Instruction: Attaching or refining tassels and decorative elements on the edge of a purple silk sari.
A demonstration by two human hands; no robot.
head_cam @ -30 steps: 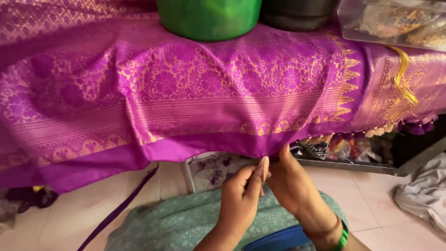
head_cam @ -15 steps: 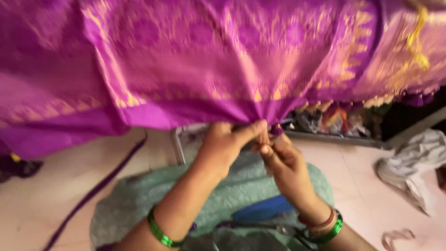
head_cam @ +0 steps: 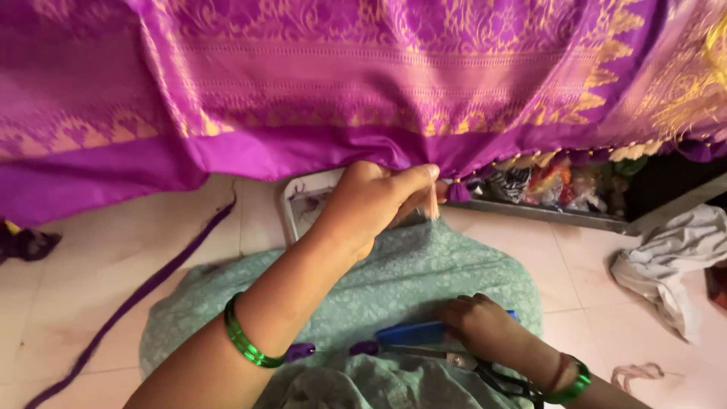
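Currently left hand pinches the purple saree hem beside one finished tassel, right hand rests fingers down on blue holder in lap, grasp unclear; much edge looks unknotted.

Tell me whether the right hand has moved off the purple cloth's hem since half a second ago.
Yes. The right hand has dropped from the purple cloth hem down to the lap, onto the blue object.

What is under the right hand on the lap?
The right hand rests on a blue flat object on green cloth; scissors lie beside it. The hand covers the object's far end.
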